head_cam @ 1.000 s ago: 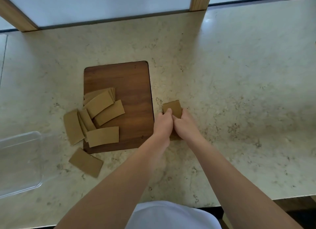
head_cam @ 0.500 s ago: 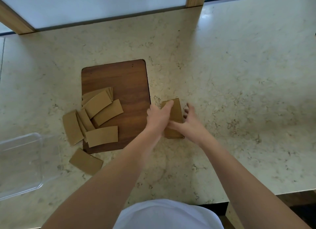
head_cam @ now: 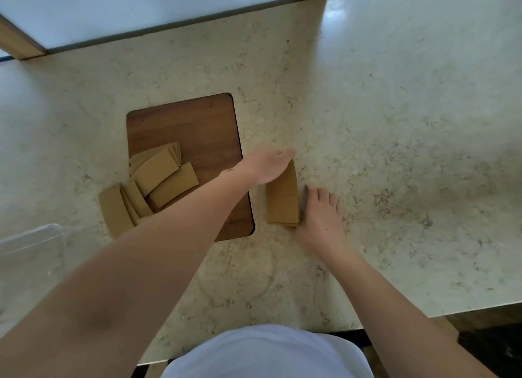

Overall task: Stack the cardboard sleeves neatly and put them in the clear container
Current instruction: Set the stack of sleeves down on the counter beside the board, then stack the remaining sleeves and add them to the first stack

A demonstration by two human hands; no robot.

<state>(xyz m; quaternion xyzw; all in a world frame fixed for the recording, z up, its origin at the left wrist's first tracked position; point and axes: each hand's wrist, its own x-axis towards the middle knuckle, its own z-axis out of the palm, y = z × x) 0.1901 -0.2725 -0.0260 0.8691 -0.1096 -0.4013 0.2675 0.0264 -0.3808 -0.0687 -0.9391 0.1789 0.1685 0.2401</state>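
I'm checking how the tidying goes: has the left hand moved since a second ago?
Yes. The left hand has opened and slid to the stack's far end, away from the wooden board's near corner.

A pale, marbled stone counter (head_cam: 395, 123) is carrying everything here. A dark wooden board (head_cam: 197, 129) is lying flat on it, and just beside the board's right edge a neat stack of cardboard sleeves (head_cam: 283, 205) is resting directly on the stone. At the left edge a clear container (head_cam: 36, 236) is sitting, and near it a loose sleeve (head_cam: 115, 211) is lying partly on the counter.
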